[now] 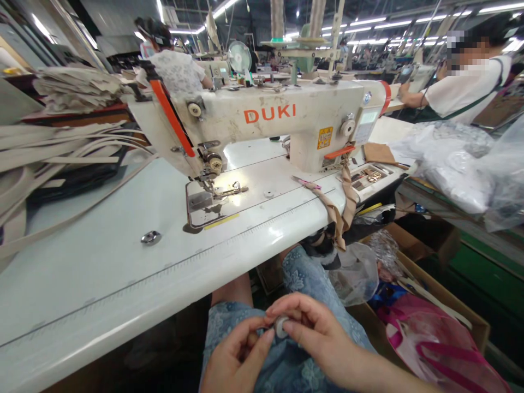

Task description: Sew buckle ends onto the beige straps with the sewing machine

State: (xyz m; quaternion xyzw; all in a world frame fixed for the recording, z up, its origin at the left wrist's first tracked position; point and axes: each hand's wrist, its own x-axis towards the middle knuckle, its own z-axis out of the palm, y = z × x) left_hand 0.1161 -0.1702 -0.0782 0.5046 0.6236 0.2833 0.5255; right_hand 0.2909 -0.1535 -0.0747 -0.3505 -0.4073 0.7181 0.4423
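Over my lap, my right hand (313, 333) pinches a small round bobbin (281, 326) that looks wound with pale thread. Thumb and index finger of my left hand (243, 355) are pressed together right beside it; whatever is between them, perhaps a thread end, is too small to make out. Above the hands stands a white sewing machine (262, 117) with orange trim. Its presser foot (215, 188) is over the metal needle plate (200, 210). A shiny metal piece like a bobbin case (151, 237) lies on the white table (102, 273), left of the plate.
Pale fabric strips (61, 147) are heaped on the left. Pink-handled snips (307, 183) lie by tan strips (338, 218) hanging over the table edge. Plastic bags (454, 158) and a cardboard box (470, 322) with a pink bag are on the right. Two co-workers sit beyond.
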